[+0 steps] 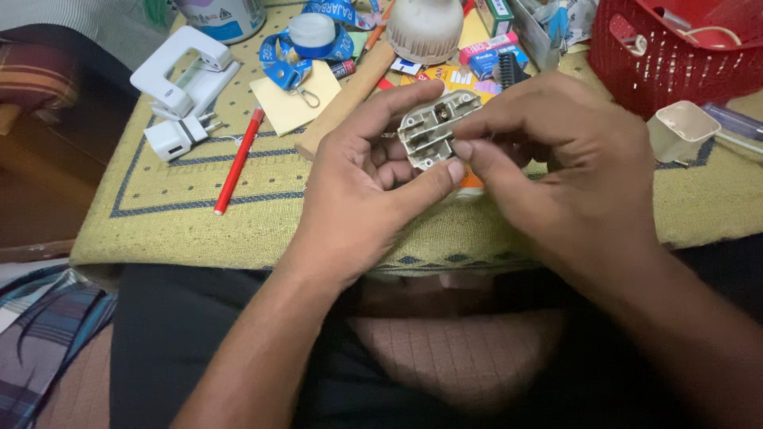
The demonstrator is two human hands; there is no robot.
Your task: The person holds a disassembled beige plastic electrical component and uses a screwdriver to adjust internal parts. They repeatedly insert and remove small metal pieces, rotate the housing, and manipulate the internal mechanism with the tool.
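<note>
A: How is the open plug half (430, 127) held?

B: The left hand (362, 187) grips it between thumb and fingers, hollow side up, above the table edge (238, 238), so the inside shows. The right hand (556, 159) pinches its rim with narrow fingertips.

A: And further away?

B: A red pen (237, 161), white adapters (187, 87), a red basket (675, 59).

The red basket (683, 63) at two o'clock is cut off by the top edge; fingers (477, 151) hide part of the grey plug base (433, 127).
</note>
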